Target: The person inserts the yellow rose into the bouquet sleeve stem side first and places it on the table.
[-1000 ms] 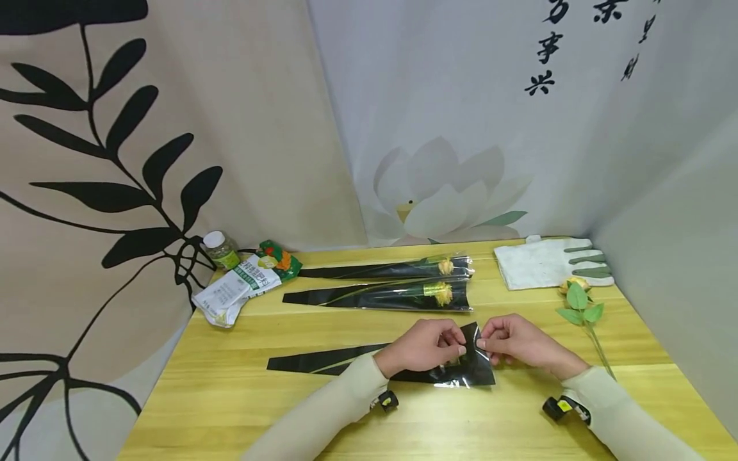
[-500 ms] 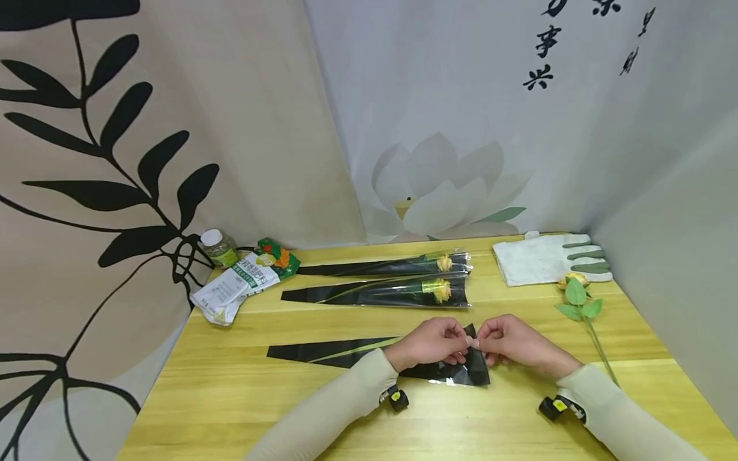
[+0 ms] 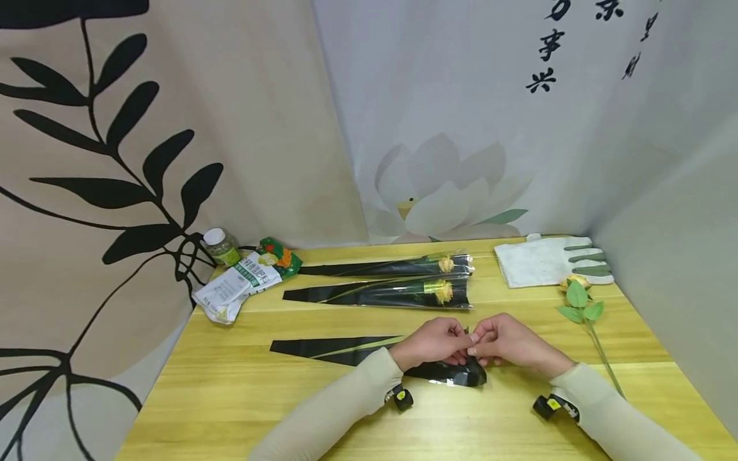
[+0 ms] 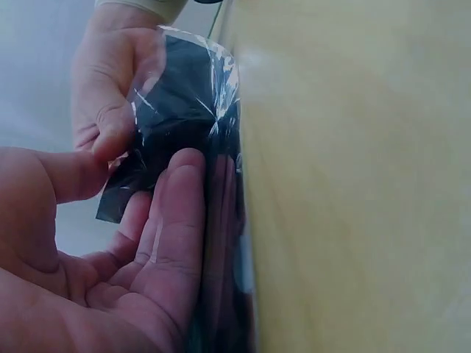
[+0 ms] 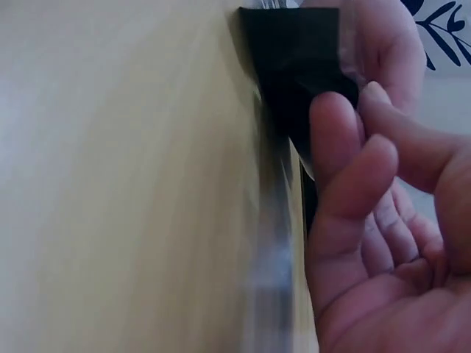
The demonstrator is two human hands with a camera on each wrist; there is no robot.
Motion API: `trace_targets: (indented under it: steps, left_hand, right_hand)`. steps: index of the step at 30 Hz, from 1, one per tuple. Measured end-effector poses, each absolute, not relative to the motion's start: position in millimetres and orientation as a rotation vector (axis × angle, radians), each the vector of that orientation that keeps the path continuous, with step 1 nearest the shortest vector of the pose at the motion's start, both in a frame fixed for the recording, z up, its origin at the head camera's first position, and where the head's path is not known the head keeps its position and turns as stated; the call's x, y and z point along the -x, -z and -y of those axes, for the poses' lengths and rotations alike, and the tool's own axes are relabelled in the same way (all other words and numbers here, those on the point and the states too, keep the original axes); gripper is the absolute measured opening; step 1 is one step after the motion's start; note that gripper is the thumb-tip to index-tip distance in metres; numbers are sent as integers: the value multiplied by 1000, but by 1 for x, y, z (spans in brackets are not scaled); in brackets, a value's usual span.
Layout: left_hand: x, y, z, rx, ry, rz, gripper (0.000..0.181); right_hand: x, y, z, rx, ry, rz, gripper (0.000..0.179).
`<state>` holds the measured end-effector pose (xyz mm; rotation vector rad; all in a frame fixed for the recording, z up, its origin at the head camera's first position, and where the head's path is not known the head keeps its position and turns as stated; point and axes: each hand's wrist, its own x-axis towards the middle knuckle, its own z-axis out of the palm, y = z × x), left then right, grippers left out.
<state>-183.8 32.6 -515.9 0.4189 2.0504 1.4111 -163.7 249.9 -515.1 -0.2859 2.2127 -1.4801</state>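
Both hands meet at the wide end of a black-and-clear flower sleeve [image 3: 334, 344] lying on the wooden worktop [image 3: 202, 410], a little below and right of the centre of the frame. The left hand [image 3: 434, 340] and the right hand [image 3: 512, 342] each pinch its film edge between thumb and fingers, their fingertips touching or nearly so. A green stem [image 3: 377, 344] runs along the sleeve towards its narrow left end; its other end is hidden behind the left hand.

Above them lie two wrapped yellow roses, an upper one [image 3: 446, 264] and a lower one [image 3: 443, 292], blooms to the right. At right, a loose yellow rose [image 3: 577, 294] has its bloom against a white glove [image 3: 533, 262]. At left, a white-and-green pouch [image 3: 242, 282] lies beside a white-capped jar [image 3: 223, 251].
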Motion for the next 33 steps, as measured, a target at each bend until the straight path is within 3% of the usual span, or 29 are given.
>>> trace_targets:
  steps: [11, 33]
  left_hand:
    - [188, 520, -30, -427, -1446, -1990, 7]
    - [209, 518, -30, -389, -1443, -2038, 9]
  right_hand:
    - [160, 517, -260, 237, 1530, -2175, 22]
    - [160, 509, -278, 261, 1426, -2308, 22]
